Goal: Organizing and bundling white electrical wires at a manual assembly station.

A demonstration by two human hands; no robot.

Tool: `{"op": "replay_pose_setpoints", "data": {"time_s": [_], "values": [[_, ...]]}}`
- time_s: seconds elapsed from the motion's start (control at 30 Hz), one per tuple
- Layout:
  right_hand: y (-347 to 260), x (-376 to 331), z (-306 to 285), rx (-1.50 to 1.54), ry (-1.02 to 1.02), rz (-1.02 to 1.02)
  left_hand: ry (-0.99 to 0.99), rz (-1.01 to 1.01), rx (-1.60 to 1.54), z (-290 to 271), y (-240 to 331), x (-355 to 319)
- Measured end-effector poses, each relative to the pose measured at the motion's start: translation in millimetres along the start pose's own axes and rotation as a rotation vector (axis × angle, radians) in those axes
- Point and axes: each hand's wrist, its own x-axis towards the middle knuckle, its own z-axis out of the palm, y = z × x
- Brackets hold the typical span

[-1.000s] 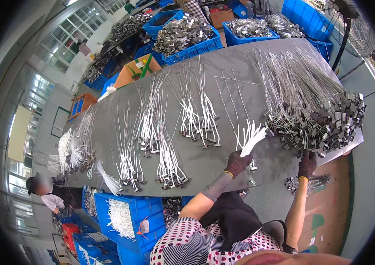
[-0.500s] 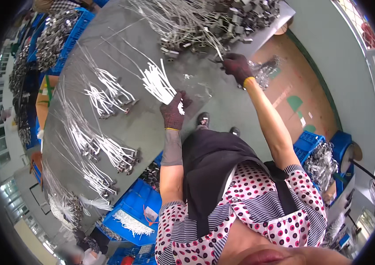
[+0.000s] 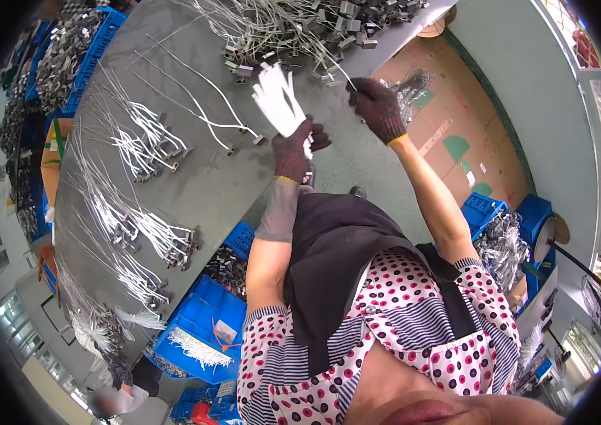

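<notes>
A bundle of thin white tubes [image 3: 276, 103] stands fanned out from my left hand [image 3: 295, 149], whose dark-gloved fingers are wrapped round its lower end. My right hand [image 3: 380, 112], also in a dark glove, is closed at the right edge of the pile. Its fingertips pinch the end of a thin pale wire [image 3: 343, 69] that runs back into a heap of wired metal parts [image 3: 329, 28]. To the left of the bundle, two wires with white tubes on them [image 3: 224, 122] lie on the grey table [image 3: 201, 170], small metal parts at their near ends.
Sorted bunches of wired parts [image 3: 162, 237] line the table's left side. Blue crates of parts stand beyond at the left [image 3: 92, 64], and a blue bin with white tubes [image 3: 201, 347] is below the near edge. A clear plastic bag [image 3: 410, 92] lies right of my right hand.
My left hand has moved up and right with the tube bundle, uncovering the two tubed wires on the table. My right hand has come slightly nearer, with the wire end at its fingertips.
</notes>
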Motion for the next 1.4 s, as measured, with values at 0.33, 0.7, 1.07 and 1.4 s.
{"op": "replay_pose_setpoints", "data": {"time_s": [0.33, 0.7, 1.07, 1.4], "values": [[132.3, -259.4, -109.3, -0.099, -0.311, 0.579, -0.040, -0.116, -0.112, 54.7, -53.2, 50.3], [123.3, -355.7, -149.6, -0.262, -0.187, 0.903, -0.077, 0.394, 0.270, 45.0, 3.1, 29.0], [102.7, -337.5, -143.4, -0.385, -0.101, 0.759, 0.189, 1.016, 1.293, -13.3, 23.3, 33.6], [152.3, -257.2, -132.5, -0.228, -0.198, 0.609, 0.068, 0.229, -0.058, 1.3, 30.9, 9.4]]}}
